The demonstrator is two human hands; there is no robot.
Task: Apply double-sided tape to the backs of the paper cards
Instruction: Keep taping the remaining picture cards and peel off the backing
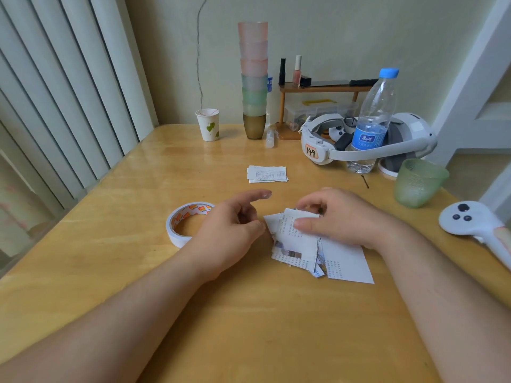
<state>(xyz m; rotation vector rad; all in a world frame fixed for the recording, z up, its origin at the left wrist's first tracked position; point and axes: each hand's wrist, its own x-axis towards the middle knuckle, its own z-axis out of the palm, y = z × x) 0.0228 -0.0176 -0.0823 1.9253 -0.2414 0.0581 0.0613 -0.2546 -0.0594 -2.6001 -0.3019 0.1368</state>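
We see both hands low over the wooden table (138, 272), meeting at a loose pile of paper cards (298, 244) just in front of us. The right hand (340, 217) has its fingers curled around the top card of the pile — thumb pressed flat on its printed face, the other fingers hooked over the far edge. The left hand (232, 233) sits just beside it at the pile's left edge; its index finger points out straight, while thumb and remaining fingers fold in toward the corner of the paper. Whether they actually pinch the card or a bit of tape there, we cannot tell.

The roll of double-sided tape (188, 222) lies flat on the table just left of the left hand, partly hidden by it. A second, neater stack of cards (266, 174) rests farther back, well apart from the hands.

Along the back stand a paper cup (208, 124), a tall stack of plastic cups (253, 78), a water bottle (372, 120) and a white headset (387, 142) — with a green cup (417, 182) and a white controller (475, 222) off to the right.
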